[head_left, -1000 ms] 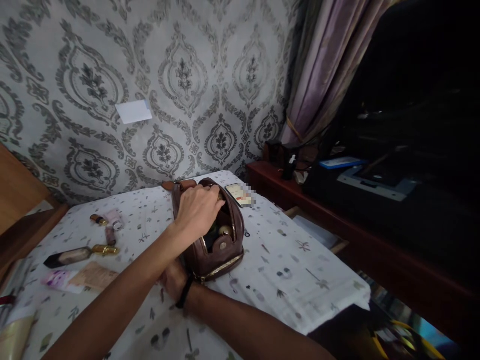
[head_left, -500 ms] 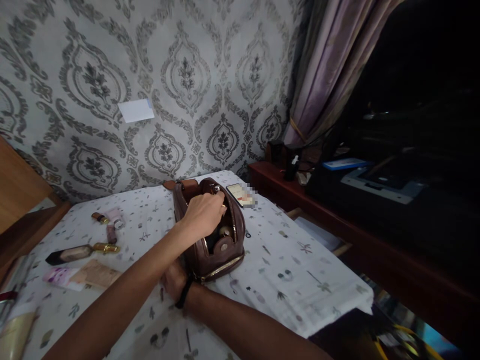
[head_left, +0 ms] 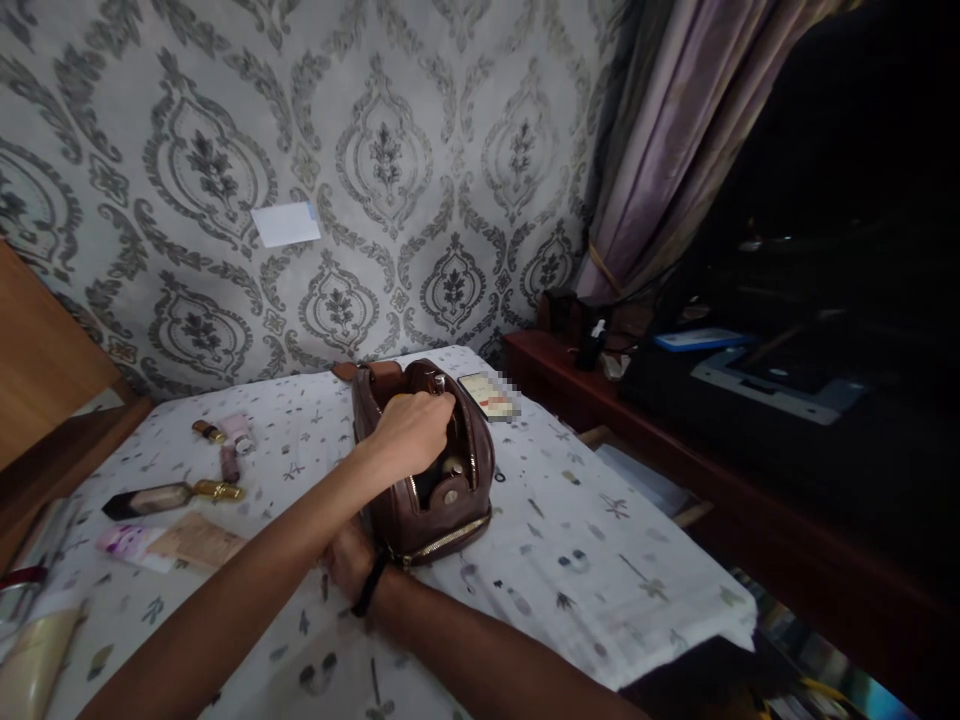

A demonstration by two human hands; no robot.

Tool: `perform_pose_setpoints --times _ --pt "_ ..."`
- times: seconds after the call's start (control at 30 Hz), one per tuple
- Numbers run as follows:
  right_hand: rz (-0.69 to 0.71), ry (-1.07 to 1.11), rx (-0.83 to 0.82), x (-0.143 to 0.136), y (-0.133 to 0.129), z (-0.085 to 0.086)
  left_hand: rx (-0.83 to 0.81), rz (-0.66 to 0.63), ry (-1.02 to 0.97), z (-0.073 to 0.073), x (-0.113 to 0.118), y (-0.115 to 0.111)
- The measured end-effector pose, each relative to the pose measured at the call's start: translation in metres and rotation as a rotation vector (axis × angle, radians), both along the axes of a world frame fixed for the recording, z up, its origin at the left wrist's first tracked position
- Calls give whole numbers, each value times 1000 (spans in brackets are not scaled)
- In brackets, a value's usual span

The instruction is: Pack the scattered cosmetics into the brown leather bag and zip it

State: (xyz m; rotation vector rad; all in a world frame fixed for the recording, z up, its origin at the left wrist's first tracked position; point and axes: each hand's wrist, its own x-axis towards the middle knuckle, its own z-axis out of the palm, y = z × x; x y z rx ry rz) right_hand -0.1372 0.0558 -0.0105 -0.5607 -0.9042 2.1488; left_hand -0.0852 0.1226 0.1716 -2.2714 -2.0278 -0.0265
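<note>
A brown leather bag [head_left: 431,530] stands unzipped on the patterned white cloth, round items inside it. My left hand [head_left: 416,430] reaches over its opening, fingers curled by a small metallic-capped item [head_left: 437,383]; what they grip is hidden. Beneath my left forearm, my right hand [head_left: 351,560], with a black band at the wrist, is beside the bag's near left side. Its fingers are mostly hidden.
Left on the cloth [head_left: 570,600] lie a dark-capped bottle [head_left: 150,500], a gold tube [head_left: 219,490], a beige tube [head_left: 196,540] and several other cosmetics. A phone [head_left: 487,396] lies behind the bag. A dark red desk [head_left: 540,365] borders the right side.
The whole view has shifted slightly, so the scene sits a little further right. My left hand has turned slightly over the bag's opening; my right hand stays beside the bag.
</note>
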Motion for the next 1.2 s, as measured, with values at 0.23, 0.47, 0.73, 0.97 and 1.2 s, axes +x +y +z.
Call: perform_pose_setpoints --times 0.23,0.47,0.73,0.97,1.2 --pt "111 -31 11 2 1 0 91 33 -83 9 -5 -10" --pt "222 -69 60 12 3 14 435 105 -273 13 -44 -53" --pt "283 -77 122 17 0 18 526 125 -373 -21 -93 -70" --pt "296 -102 146 18 -1 21 469 -130 -357 4 -65 -33" --pt "290 -85 164 15 0 17 293 -249 -182 1 -46 12"
